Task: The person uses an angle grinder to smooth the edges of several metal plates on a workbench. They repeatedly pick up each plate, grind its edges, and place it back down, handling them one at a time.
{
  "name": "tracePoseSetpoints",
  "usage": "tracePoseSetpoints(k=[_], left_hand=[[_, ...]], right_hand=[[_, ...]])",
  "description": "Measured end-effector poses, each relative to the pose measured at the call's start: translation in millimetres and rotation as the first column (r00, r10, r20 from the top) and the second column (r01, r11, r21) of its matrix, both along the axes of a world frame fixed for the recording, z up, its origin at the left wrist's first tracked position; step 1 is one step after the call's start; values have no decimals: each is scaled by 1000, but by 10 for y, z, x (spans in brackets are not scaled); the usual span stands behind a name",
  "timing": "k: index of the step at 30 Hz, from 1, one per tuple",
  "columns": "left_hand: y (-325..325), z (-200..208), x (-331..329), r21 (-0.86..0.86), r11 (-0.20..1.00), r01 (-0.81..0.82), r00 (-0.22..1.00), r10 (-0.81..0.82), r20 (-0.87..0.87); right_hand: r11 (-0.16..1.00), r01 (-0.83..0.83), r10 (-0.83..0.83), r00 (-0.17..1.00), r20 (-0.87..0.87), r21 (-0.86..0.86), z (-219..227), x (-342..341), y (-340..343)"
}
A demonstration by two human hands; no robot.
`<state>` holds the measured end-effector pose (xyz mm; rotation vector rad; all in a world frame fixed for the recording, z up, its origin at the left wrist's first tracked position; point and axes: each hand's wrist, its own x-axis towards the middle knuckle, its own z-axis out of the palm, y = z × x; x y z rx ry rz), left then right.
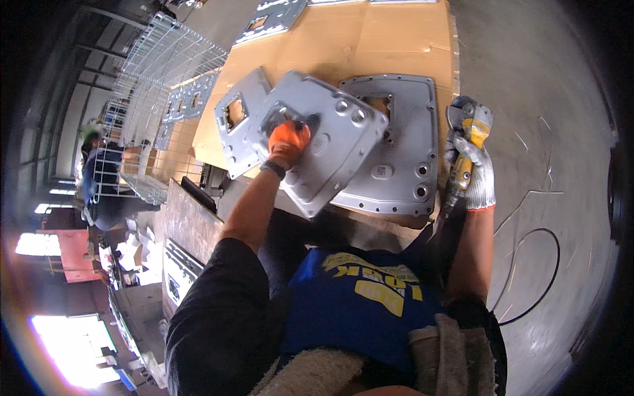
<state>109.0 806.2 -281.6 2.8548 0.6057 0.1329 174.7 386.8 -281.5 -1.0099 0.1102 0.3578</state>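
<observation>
My left hand [288, 143], in an orange glove, is closed on a grey metal cover plate [333, 129] at its cut-out. The plate lies askew, overlapping two similar ones. One of these, a cover plate with a square opening [247, 135], is on its left; the other, a larger cover plate [406, 155] with holes along its rim, is on its right. Off the table's right side, my right hand [481, 173], in a white and grey glove, is wrapped round a yellow angle grinder [477, 125]. The grinder's head points up and away from me.
Brown cardboard [396, 39] covers the table, with another metal plate [267, 23] at its far left. A wire mesh cage [142, 86] stands to the left, and a person [105, 171] is beyond it. A black cable [553, 264] curls on the floor at right.
</observation>
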Motion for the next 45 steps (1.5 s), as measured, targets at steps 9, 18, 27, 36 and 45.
tracePoseSetpoints(k=[9,18,27,36,45], left_hand=[[211,119,-130,-111,946,306,947,-291,134],[21,300,-1112,-609,767,201,975,-97,200],[-834,-180,-1822,-790,350,504,758,-617,210],[-1297,-462,-2021,-789,-610,68,924,-260,281],[-1296,-184,-2049,-591,-784,187,982,166,90]], right_hand=[[984,-113,111,994,21,140,-3,-58,145],[945,-161,201,972,-120,285,228,-790,173],[825,-497,479,867,-134,-269,735,-1505,752],[596,-679,617,729,-297,-430,829,-1558,1411],[483,-814,803,559,-207,-323,471,-1361,1889]])
